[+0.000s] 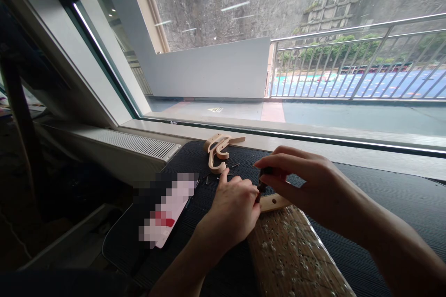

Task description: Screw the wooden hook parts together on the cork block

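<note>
1. Wooden strip (266, 204), curved and drilled, lies across the far end of a pitted board (289, 250), toward the surface's (386, 199) far edge; the board probably spares the surface beneath.
2. Right hand (304, 169) grasps a dark tool (263, 186) near its top, upright over the strip, seemingly for straight downward control.
3. Left hand (237, 204) is closed over the strip's left end, beside the tool, likely steadying both; its exact contact is hidden.
4. Wooden hooks (212, 163) by the far left corner, and loose screws (236, 165) beside them, seem kept within reach.
5. Phone (177, 204) lies along the left edge, apart from the board.
</note>
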Action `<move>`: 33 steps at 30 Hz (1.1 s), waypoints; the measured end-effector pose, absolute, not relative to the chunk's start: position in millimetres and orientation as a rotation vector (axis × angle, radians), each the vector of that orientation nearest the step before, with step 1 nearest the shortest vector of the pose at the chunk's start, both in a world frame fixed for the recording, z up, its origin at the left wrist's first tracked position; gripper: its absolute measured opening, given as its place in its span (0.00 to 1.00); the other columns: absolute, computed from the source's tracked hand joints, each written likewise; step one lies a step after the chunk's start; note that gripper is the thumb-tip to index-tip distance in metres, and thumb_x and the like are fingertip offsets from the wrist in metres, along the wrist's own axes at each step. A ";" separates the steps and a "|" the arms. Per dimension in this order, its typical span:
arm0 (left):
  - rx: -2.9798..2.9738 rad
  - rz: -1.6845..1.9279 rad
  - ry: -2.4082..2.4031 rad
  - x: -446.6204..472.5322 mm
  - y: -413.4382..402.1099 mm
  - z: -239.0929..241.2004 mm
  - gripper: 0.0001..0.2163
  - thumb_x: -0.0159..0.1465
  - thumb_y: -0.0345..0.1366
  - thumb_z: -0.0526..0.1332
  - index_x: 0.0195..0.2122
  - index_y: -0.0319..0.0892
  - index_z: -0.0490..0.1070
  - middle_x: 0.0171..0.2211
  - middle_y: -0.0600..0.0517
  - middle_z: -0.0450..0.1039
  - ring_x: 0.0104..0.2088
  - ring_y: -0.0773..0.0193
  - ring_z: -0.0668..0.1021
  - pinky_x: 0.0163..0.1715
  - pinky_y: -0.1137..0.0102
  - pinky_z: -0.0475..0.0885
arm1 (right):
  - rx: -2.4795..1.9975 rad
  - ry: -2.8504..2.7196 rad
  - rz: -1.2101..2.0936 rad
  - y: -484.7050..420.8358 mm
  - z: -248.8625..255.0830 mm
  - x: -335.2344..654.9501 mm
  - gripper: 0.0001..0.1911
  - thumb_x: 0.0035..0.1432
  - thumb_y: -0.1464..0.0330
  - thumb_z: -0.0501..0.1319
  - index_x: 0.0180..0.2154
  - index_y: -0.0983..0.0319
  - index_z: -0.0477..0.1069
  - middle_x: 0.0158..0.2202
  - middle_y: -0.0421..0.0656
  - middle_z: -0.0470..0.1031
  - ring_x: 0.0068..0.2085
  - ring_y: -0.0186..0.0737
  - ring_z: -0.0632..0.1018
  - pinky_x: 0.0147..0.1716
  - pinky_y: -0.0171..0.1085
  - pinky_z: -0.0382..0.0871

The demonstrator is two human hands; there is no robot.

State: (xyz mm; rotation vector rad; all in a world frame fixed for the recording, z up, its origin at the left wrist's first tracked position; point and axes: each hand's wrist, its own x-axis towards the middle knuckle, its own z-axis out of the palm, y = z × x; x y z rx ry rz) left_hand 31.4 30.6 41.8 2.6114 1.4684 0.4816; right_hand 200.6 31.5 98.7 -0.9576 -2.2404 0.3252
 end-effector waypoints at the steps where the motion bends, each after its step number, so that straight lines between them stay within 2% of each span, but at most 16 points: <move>1: 2.614 0.481 1.468 31.4 30.5 42.1 0.08 0.62 0.33 0.54 0.29 0.43 0.71 0.30 0.53 0.74 0.38 0.61 0.75 0.60 0.48 0.49 | -0.973 -2.218 0.314 31.9 98.1 199.5 0.10 0.59 0.68 0.57 0.43 0.58 0.72 0.36 0.42 0.74 0.32 0.33 0.74 0.30 0.31 0.68; 5: 2.613 0.477 1.463 30.9 30.1 42.2 0.07 0.61 0.32 0.55 0.29 0.42 0.71 0.30 0.53 0.75 0.37 0.61 0.75 0.60 0.48 0.50 | -0.989 -2.196 0.302 32.2 99.0 197.8 0.11 0.57 0.67 0.58 0.43 0.58 0.72 0.36 0.43 0.75 0.31 0.33 0.75 0.30 0.32 0.69; 8: 2.612 0.477 1.455 30.1 30.3 40.5 0.07 0.62 0.33 0.55 0.30 0.43 0.71 0.30 0.53 0.75 0.38 0.61 0.75 0.60 0.48 0.50 | -0.945 -2.236 0.324 30.7 101.8 200.0 0.13 0.58 0.70 0.57 0.45 0.57 0.72 0.42 0.43 0.75 0.36 0.34 0.76 0.35 0.33 0.70; 11: 2.612 0.488 1.461 29.7 30.7 38.4 0.08 0.63 0.33 0.54 0.31 0.43 0.72 0.31 0.53 0.75 0.39 0.61 0.75 0.60 0.48 0.49 | -0.910 -2.273 0.350 29.7 103.5 202.8 0.13 0.59 0.71 0.55 0.44 0.57 0.73 0.43 0.42 0.75 0.40 0.35 0.75 0.38 0.32 0.69; 21: 2.609 0.462 1.477 32.3 30.6 41.4 0.08 0.63 0.33 0.54 0.30 0.43 0.72 0.30 0.53 0.75 0.37 0.61 0.75 0.61 0.49 0.48 | -0.959 -2.239 0.330 30.9 98.8 200.5 0.10 0.59 0.69 0.57 0.42 0.58 0.73 0.38 0.44 0.74 0.35 0.35 0.75 0.32 0.32 0.69; 28: 2.607 0.484 1.456 29.8 30.8 40.6 0.06 0.61 0.33 0.55 0.30 0.43 0.71 0.29 0.54 0.74 0.37 0.62 0.75 0.60 0.49 0.48 | -0.921 -2.263 0.353 31.0 100.3 203.0 0.12 0.60 0.69 0.56 0.46 0.57 0.71 0.43 0.43 0.74 0.39 0.35 0.75 0.37 0.32 0.69; 33: 2.602 0.485 1.457 29.6 30.3 39.7 0.07 0.62 0.33 0.54 0.30 0.43 0.71 0.29 0.54 0.74 0.37 0.62 0.75 0.60 0.48 0.49 | -0.930 -2.275 0.391 29.4 101.8 205.9 0.10 0.62 0.68 0.54 0.43 0.56 0.72 0.40 0.40 0.73 0.38 0.32 0.74 0.34 0.30 0.67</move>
